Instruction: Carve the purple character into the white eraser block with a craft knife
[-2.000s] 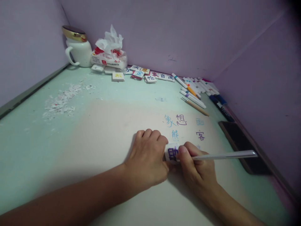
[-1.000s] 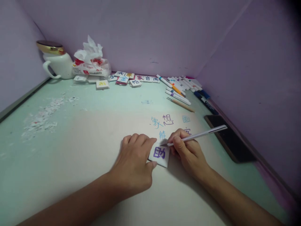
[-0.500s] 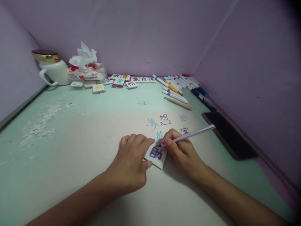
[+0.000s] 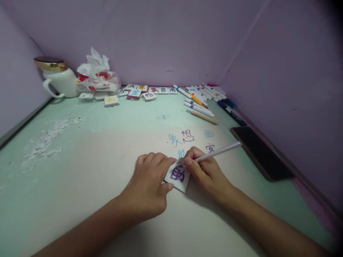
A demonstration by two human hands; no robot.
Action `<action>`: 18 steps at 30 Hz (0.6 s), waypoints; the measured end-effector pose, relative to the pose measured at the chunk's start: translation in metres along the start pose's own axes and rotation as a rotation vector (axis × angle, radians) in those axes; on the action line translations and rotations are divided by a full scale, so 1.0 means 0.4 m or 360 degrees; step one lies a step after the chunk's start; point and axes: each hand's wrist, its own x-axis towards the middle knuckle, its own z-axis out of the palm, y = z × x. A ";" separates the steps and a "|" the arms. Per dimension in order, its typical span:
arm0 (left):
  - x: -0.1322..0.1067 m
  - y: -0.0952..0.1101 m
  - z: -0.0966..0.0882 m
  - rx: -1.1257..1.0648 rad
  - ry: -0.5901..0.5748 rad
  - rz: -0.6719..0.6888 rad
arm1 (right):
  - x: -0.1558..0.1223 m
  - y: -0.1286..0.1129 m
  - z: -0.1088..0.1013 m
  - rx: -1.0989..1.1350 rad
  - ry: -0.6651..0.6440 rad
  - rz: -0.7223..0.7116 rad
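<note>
White square tile (image 4: 181, 184), bold purple character (image 4: 177, 175); left hand (image 4: 150, 180) pinching edge, right hand (image 4: 209, 172) gripping slim tool (image 4: 218, 150).

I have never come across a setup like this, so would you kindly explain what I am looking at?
There is no machine here: a person works with two bare hands, and a head-worn camera looks forward and down at them. The left hand grips a white square tile bearing a purple character. The right hand holds a slim, silvery, pen-like tool, its tip near the tile's far edge; whether it touches is hard to tell. On the pale green tabletop lie small white scraps to the left, white-barrelled markers and a black, flat, phone-like slab to the right. At the back are a white handled mug, a red-and-white tissue pack and more tiles with characters.
</note>
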 end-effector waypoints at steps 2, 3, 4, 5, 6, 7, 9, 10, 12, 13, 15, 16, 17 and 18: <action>0.002 -0.002 -0.003 0.0005 -0.0016 0.0006 | 0.004 -0.002 -0.003 -0.0013 -0.0018 -0.0005; 0.003 -0.004 -0.005 0.0009 -0.0021 0.0013 | 0.007 -0.003 -0.004 -0.0019 -0.0030 -0.0004; 0.004 -0.005 -0.007 0.0015 -0.0024 0.0021 | 0.009 -0.004 -0.006 -0.0026 -0.0041 -0.0001; 0.005 -0.007 -0.009 0.0023 -0.0026 0.0030 | 0.011 -0.005 -0.007 -0.0032 -0.0048 -0.0002; 0.005 -0.008 -0.011 0.0031 -0.0027 0.0040 | 0.013 -0.005 -0.009 -0.0039 -0.0052 -0.0004; 0.006 -0.009 -0.012 0.0038 -0.0029 0.0051 | 0.015 -0.006 -0.010 -0.0047 -0.0056 -0.0009; 0.007 -0.011 -0.014 0.0049 -0.0036 0.0063 | 0.017 -0.005 -0.011 -0.0059 -0.0058 -0.0018; 0.007 -0.012 -0.014 0.0051 -0.0039 0.0065 | 0.018 -0.004 -0.012 -0.0063 -0.0062 -0.0021; 0.007 -0.014 -0.015 0.0051 -0.0045 0.0066 | 0.018 -0.002 -0.013 -0.0067 -0.0070 -0.0023; 0.007 -0.015 -0.015 0.0050 -0.0046 0.0068 | 0.018 -0.001 -0.013 -0.0066 -0.0075 -0.0022; 0.007 -0.018 -0.015 0.0049 -0.0042 0.0081 | 0.018 0.001 -0.015 -0.0059 -0.0096 -0.0012; 0.008 -0.020 -0.015 0.0049 -0.0039 0.0090 | 0.018 0.002 -0.016 -0.0057 -0.0107 -0.0006; 0.008 -0.022 -0.015 0.0049 -0.0036 0.0101 | 0.018 0.002 -0.017 -0.0058 -0.0118 -0.0003; 0.008 -0.023 -0.014 0.0049 -0.0030 0.0111 | 0.018 0.002 -0.018 -0.0062 -0.0125 -0.0003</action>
